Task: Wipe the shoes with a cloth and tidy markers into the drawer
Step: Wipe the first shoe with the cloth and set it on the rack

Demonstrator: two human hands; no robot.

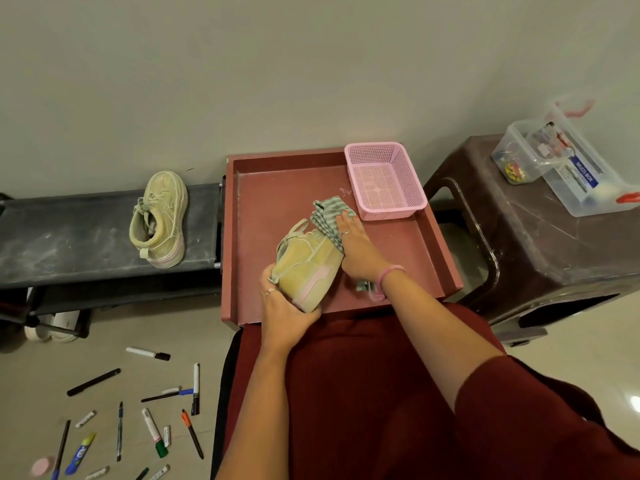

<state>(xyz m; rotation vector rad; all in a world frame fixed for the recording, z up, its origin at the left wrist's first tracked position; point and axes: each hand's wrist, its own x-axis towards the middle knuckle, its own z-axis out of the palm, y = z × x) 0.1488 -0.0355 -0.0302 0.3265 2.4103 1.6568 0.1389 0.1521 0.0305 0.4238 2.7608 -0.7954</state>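
Observation:
A beige shoe with a pink sole [308,266] lies on its side in the open red drawer [415,244]. My left hand [282,313] grips its heel end. My right hand [355,245] presses a green striped cloth [327,214] flat against the shoe's toe, fingers straight. The second beige shoe [161,220] sits on the dark shoe rack [69,237] to the left, dusty. Several markers and pens [152,427] lie scattered on the floor at lower left.
A pink mesh basket [386,181] stands in the drawer's far right corner. A brown plastic stool [540,244] at right carries a clear box of small items [561,168]. White shoes [52,327] sit under the rack. The wall is close behind.

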